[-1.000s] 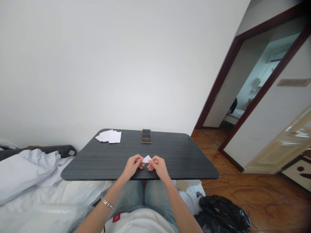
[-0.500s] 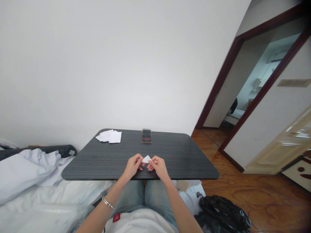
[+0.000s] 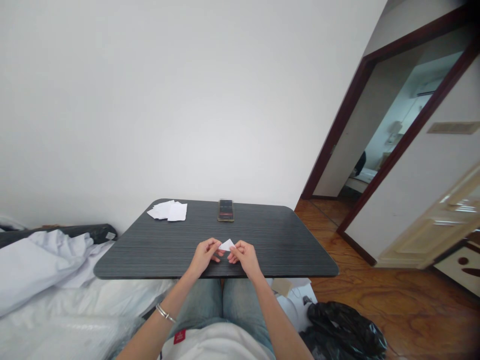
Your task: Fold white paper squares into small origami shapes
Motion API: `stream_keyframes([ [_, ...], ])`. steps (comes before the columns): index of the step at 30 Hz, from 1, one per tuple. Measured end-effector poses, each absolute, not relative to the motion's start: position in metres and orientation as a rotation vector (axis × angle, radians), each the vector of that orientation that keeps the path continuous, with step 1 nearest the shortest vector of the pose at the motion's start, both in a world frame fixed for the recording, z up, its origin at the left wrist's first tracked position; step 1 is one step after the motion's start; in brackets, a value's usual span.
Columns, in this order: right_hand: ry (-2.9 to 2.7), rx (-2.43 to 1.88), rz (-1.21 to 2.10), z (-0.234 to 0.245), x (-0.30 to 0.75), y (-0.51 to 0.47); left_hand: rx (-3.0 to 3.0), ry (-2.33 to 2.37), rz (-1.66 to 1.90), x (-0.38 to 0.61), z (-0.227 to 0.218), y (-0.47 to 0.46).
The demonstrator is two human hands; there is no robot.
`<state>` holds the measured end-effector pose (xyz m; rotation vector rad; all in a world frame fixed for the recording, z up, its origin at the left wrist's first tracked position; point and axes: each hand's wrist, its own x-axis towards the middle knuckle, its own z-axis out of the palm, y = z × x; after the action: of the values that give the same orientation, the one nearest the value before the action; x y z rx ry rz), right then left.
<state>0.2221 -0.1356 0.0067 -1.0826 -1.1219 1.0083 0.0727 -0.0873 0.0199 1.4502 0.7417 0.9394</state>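
A small triangle of white paper [image 3: 226, 245] is held between the two hands, over the near part of the table [image 3: 131, 262] and about midway along its length; whether it touches the dark wood-grain top cannot be told. The fingers [image 3: 215, 246] of the left hand [image 3: 204, 256] and those of the right hand [image 3: 243, 255] are curled in and pinch the paper from either side, with the fingertips of both hands closing on its edges. A silver bangle [image 3: 165, 313] circles the left wrist. Farther along the table, well apart from the hands, lie a loose pile of white paper squares [image 3: 167, 211] and, just to its right, a phone [image 3: 225, 210] with a gold edge. The person sits at the near edge, with blue jeans [image 3: 198, 300] and a white top [image 3: 213, 345] showing below the hands. To the left, white bedding [image 3: 37, 265] spreads across a bed, with a black roll [image 3: 60, 236] against the wall. To the right, a black plastic bag [image 3: 339, 330] sits on the wooden floor [image 3: 378, 295], and a cream door [image 3: 431, 230] stands open beside a dark-framed doorway [image 3: 375, 125].
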Motion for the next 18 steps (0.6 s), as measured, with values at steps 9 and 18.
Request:
stream_keyframes([
  [9,-1.135,-1.093,1.017,0.0088,0.2216,-0.1366,1.488,0.769,0.954,0.0721,0.0174,-0.0869],
  [18,-1.141,-1.096,1.002,0.01,0.2204,-0.1362,1.538,0.8,1.002,0.0743,0.0183,-0.0897],
])
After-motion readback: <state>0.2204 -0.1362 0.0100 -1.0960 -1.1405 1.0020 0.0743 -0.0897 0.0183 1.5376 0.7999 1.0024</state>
